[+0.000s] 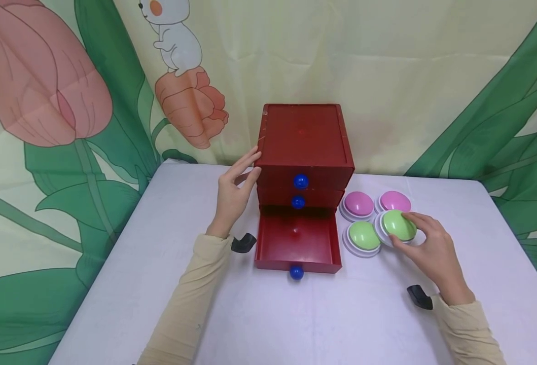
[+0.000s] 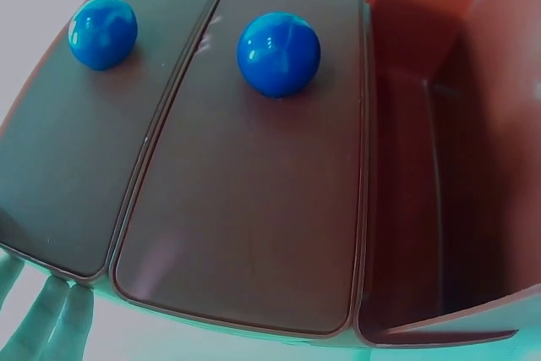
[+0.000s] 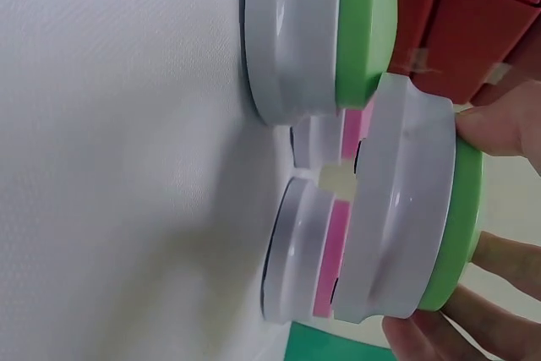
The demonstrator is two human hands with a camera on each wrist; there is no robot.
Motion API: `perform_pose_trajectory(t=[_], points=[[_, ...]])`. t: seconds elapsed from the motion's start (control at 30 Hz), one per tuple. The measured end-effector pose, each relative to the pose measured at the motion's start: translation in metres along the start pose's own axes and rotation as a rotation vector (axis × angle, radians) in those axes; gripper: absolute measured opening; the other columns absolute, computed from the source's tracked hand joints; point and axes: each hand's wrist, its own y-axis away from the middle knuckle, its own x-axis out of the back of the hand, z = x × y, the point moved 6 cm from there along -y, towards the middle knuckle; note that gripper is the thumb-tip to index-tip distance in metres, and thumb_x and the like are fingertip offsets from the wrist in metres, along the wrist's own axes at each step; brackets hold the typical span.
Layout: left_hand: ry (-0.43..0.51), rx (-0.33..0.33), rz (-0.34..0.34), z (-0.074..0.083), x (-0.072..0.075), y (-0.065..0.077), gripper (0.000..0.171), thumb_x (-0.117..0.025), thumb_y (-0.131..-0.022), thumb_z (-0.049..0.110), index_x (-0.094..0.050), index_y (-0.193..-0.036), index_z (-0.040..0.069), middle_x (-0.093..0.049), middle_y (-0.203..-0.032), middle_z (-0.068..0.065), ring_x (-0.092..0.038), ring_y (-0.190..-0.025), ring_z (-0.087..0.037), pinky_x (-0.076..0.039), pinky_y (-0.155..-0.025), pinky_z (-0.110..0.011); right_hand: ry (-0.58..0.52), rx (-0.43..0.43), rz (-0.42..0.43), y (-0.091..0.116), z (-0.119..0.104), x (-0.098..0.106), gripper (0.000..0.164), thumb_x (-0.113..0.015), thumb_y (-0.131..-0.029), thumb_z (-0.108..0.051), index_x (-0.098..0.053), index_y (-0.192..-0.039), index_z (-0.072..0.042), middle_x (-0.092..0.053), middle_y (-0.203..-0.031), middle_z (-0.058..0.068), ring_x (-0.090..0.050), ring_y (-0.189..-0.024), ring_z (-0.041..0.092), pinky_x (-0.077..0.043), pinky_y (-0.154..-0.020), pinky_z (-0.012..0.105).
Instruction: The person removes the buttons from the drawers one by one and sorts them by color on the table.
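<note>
A dark red drawer cabinet [image 1: 302,134] with blue round knobs stands at the back of the table. Its bottom drawer [image 1: 295,238] is pulled out, and nothing lies inside. My left hand [image 1: 234,197] rests on the cabinet's left side, fingers fairly straight. In my right hand [image 1: 434,253] is a green push button [image 3: 414,209] with a white base, gripped between thumb and fingers. The right wrist view shows it lifted off the table. Another green push button [image 1: 364,236] sits just left of it. Behind are two pink push buttons [image 1: 358,204], standing on the table.
A white-covered table [image 1: 268,324] carries everything. Behind it hangs a curtain [image 1: 295,61] printed with tulips, leaves and a small animal on a carrot. Black wrist-camera pieces [image 1: 243,243] show beside both wrists.
</note>
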Motion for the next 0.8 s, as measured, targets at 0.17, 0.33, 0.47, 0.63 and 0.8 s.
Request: perform_pose_trajectory(t=[0.17,0.33,0.47,0.63,0.8], points=[[-0.007,-0.010,-0.001,0.002,0.000,0.000,0.036,-0.061,-0.096,0.000,-0.061,-0.131,-0.005,-0.054,-0.143,-0.019,-0.053,-0.133,-0.022,-0.052,-0.097,-0.053,0.016,-0.007,0.007,0.001,0.006,0.002,0.058,-0.082,-0.074,-0.011,-0.062,-0.125,0.006,-0.060,-0.125,0.029,-0.051,-0.116,0.048,-0.041,-0.089,0.064],[-0.007,-0.016,0.000,-0.009,-0.001,-0.001,0.036,-0.062,-0.097,0.005,-0.062,-0.133,0.000,-0.055,-0.145,-0.012,-0.052,-0.133,-0.019,-0.053,-0.097,-0.049,0.032,-0.015,0.011,0.003,0.012,0.003,0.057,-0.082,-0.073,-0.010,-0.063,-0.123,0.007,-0.060,-0.123,0.029,-0.052,-0.115,0.047,-0.041,-0.087,0.061],[-0.018,-0.033,0.004,-0.029,0.000,-0.001,0.036,-0.063,-0.098,0.013,-0.064,-0.134,0.011,-0.056,-0.145,0.002,-0.052,-0.133,-0.012,-0.054,-0.096,-0.042,0.031,-0.026,-0.013,0.006,0.018,0.001,0.056,-0.083,-0.074,-0.011,-0.062,-0.123,0.008,-0.059,-0.124,0.030,-0.050,-0.115,0.049,-0.040,-0.090,0.065],[-0.020,-0.002,0.007,-0.032,-0.001,-0.001,0.037,-0.063,-0.097,0.007,-0.063,-0.134,0.009,-0.056,-0.145,0.000,-0.051,-0.134,-0.013,-0.054,-0.097,-0.043,0.039,-0.047,-0.036,0.008,0.023,-0.002,0.055,-0.082,-0.075,-0.012,-0.062,-0.122,0.008,-0.058,-0.124,0.031,-0.049,-0.116,0.050,-0.040,-0.091,0.067],[-0.014,-0.001,0.002,-0.013,-0.001,-0.001,0.036,-0.061,-0.096,0.002,-0.062,-0.133,0.000,-0.054,-0.145,-0.012,-0.051,-0.134,-0.024,-0.052,-0.098,-0.052,0.045,-0.057,-0.060,0.008,0.026,-0.005,0.056,-0.082,-0.076,-0.012,-0.061,-0.123,0.008,-0.057,-0.125,0.032,-0.049,-0.117,0.052,-0.039,-0.092,0.068]])
